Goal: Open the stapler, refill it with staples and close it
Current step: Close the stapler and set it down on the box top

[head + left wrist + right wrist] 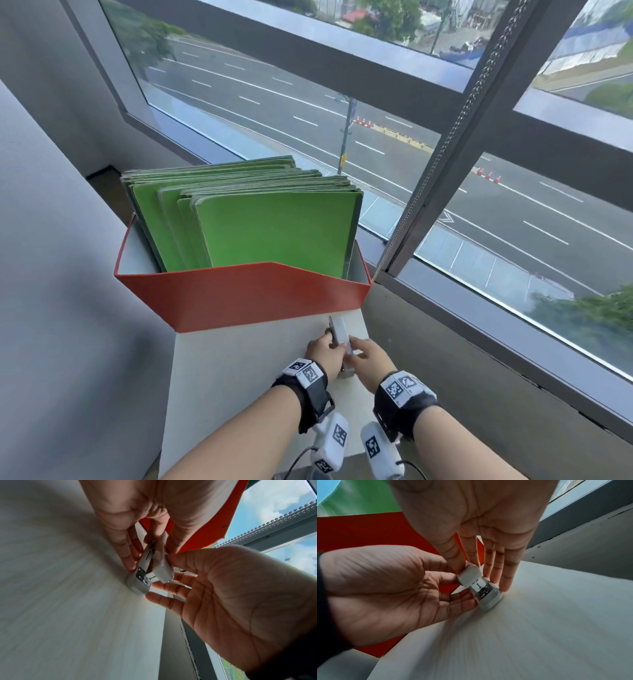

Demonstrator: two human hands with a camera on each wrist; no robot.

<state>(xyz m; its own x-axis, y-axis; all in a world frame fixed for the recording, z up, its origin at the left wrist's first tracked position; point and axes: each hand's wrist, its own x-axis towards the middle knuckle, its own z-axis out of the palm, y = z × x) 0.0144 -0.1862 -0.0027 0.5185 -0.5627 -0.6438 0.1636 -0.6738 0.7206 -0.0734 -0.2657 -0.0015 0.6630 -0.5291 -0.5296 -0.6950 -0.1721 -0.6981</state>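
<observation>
Near the pale counter's far right corner, both hands pinch a small white plastic stapler: left hand steadies its base, right hand lifts the cover. Uneven force could tip it.

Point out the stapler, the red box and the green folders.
stapler (485, 596): right wrist view, on its metal front end.
red box (246, 294): head view, on its front wall.
green folders (274, 233): head view, on the front cover.
</observation>
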